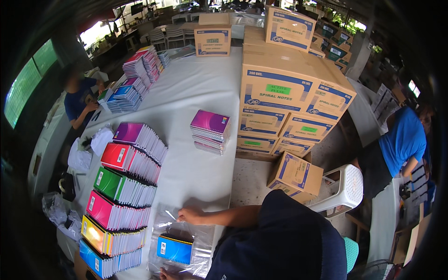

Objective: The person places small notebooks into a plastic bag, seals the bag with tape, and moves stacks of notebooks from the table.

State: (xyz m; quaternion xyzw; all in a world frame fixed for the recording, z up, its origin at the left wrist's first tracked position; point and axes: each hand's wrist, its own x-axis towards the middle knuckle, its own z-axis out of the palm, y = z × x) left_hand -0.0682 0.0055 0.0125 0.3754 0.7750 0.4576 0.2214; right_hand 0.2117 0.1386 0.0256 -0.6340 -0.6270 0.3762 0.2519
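A blue spiral notebook [174, 250], seemingly the top of a small stack, lies on a sheet of clear plastic film [200, 242] on the white-covered table. My right hand [189, 215] is closed on the film's far edge, fingers pinched together. At the bottom rim my left hand [167, 274] shows only in part, its fingers closed at the film's near edge below the notebook. Left of the film stands a long row of spiral notebooks in stacks: blue [91, 257], yellow [93, 234], pink [99, 209], green [107, 183], red [116, 156] and purple [128, 132].
Another purple notebook stack [210, 122] stands mid-table, with more notebook piles [140, 70] at the far left. Cardboard cartons [280, 84] rise along the right edge. A white plastic stool [347, 186] stands on the floor. One person [81, 100] works at left, another [403, 140] at right.
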